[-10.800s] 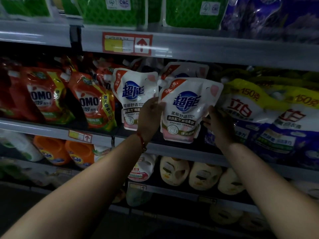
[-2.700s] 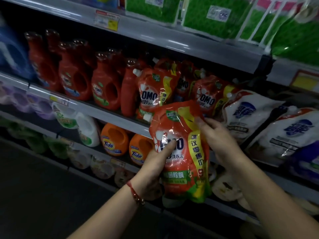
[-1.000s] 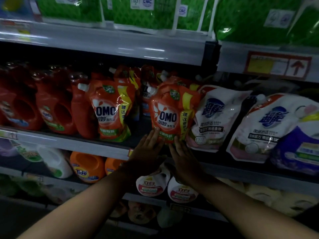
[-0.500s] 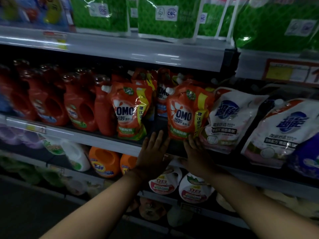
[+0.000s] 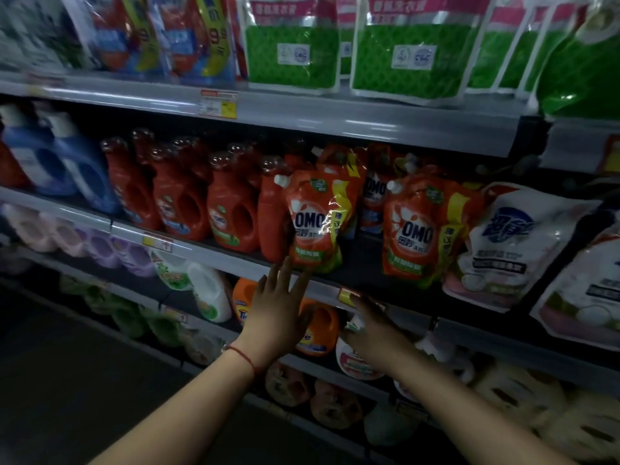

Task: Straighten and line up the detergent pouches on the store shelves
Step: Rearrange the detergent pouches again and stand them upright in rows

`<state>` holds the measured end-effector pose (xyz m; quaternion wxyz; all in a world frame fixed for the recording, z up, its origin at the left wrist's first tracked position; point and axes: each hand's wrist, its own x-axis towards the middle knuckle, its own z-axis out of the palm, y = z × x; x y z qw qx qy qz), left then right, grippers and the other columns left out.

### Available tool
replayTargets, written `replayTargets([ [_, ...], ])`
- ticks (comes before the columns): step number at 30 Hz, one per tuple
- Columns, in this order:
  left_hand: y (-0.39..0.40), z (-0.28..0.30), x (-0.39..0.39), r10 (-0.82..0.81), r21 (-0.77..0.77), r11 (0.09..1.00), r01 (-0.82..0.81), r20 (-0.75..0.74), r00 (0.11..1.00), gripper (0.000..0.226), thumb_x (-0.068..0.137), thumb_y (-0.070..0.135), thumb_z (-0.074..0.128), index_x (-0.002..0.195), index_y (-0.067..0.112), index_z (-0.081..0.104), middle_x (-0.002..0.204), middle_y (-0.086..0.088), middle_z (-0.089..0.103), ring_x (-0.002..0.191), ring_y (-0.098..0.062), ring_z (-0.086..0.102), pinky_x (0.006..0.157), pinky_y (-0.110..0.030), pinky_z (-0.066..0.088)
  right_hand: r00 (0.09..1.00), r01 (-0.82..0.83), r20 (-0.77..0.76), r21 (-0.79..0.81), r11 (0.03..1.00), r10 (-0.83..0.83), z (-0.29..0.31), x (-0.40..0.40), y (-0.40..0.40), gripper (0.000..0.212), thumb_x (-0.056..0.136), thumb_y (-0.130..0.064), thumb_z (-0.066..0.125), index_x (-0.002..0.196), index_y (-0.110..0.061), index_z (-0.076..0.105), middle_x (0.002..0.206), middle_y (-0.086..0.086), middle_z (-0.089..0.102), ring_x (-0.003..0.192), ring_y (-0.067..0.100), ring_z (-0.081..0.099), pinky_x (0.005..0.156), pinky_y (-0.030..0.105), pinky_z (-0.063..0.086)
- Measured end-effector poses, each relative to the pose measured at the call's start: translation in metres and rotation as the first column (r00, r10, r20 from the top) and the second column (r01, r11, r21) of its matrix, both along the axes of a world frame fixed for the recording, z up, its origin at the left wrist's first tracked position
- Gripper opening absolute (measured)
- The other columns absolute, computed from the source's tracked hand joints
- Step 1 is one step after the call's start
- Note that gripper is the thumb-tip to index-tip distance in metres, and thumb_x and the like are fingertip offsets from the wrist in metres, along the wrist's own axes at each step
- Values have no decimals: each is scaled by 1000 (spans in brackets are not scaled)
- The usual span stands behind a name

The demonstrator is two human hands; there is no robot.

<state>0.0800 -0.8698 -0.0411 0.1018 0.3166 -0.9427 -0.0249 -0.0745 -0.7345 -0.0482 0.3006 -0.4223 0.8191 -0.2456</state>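
Note:
Two orange OMO pouches stand upright on the middle shelf (image 5: 235, 263): the left pouch (image 5: 317, 219) and the right pouch (image 5: 422, 229), with a gap between them and more OMO pouches behind. White pouches with blue logos (image 5: 513, 243) lean to their right. My left hand (image 5: 278, 310) is flat with fingers spread, fingertips just below the left OMO pouch at the shelf's front edge. My right hand (image 5: 372, 327) hangs lower, fingers straight, in front of the shelf edge. Neither hand holds anything.
Red OMO bottles (image 5: 231, 209) and blue bottles (image 5: 63, 169) fill the middle shelf to the left. Green pouches (image 5: 406, 58) stand on the top shelf. Orange Tide jugs (image 5: 318, 327) and white bottles (image 5: 209, 293) sit on the shelf below. The dark floor lies at lower left.
Both hands have come off the right OMO pouch and shifted left. The left hand is now below the left OMO pouch. The view has swung left and up.

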Motion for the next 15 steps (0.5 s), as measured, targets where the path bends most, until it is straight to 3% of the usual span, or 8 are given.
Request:
replayTargets([
  [2,-5,1,2,14,20,1000,-14,-7,1000,69,97,50,49,156,26,24,165,-14,7,150,-37,13,118,-49,20,980,110,174,-68,992,-97,3,7,-13,65,95,-44,54,151,-35,24,150,-6,35,134,21,43,92,27,39],
  [3,-8,2,2,17,28,999,-16,-24,1000,68,97,50,49,156,25,26,165,-14,8,150,-37,15,118,-49,21,943,197,292,-99,975,-161,6,9,-22,58,96,-42,54,149,-30,33,142,-5,43,130,22,46,93,29,40],
  [5,-14,5,-1,27,45,999,-24,-66,997,66,98,48,49,155,23,28,165,-13,10,150,-36,16,117,-48,22,768,435,563,-109,894,-305,9,12,-45,40,99,-31,53,137,-19,51,119,-2,58,119,24,55,100,38,45],
  [7,-18,9,-6,42,68,997,-35,-103,994,65,99,48,46,156,26,24,166,-9,7,150,-33,14,118,-45,21,611,612,690,-101,784,-388,5,12,-67,25,98,-22,53,122,-18,61,103,0,62,109,25,61,100,44,49],
  [10,-26,13,-14,62,102,994,-50,-126,990,66,100,47,45,157,32,15,166,-5,1,151,-29,11,118,-42,20,652,657,671,-267,706,-353,1,7,-99,19,95,-21,58,111,-28,63,115,2,64,111,23,61,97,47,50],
  [13,-38,10,-17,74,124,991,-56,-150,986,68,98,46,48,157,34,15,166,-3,3,150,-28,14,117,-45,24,682,667,655,-377,643,-324,1,0,-127,46,93,-32,61,138,-26,52,134,2,58,122,24,55,100,48,48],
  [15,-45,7,-16,71,132,990,-51,-156,985,69,98,45,49,157,34,15,166,-2,6,150,-27,16,116,-44,26,732,650,582,-439,621,-355,0,-1,-143,48,95,-37,59,140,-24,50,135,4,57,121,24,55,99,45,48],
])
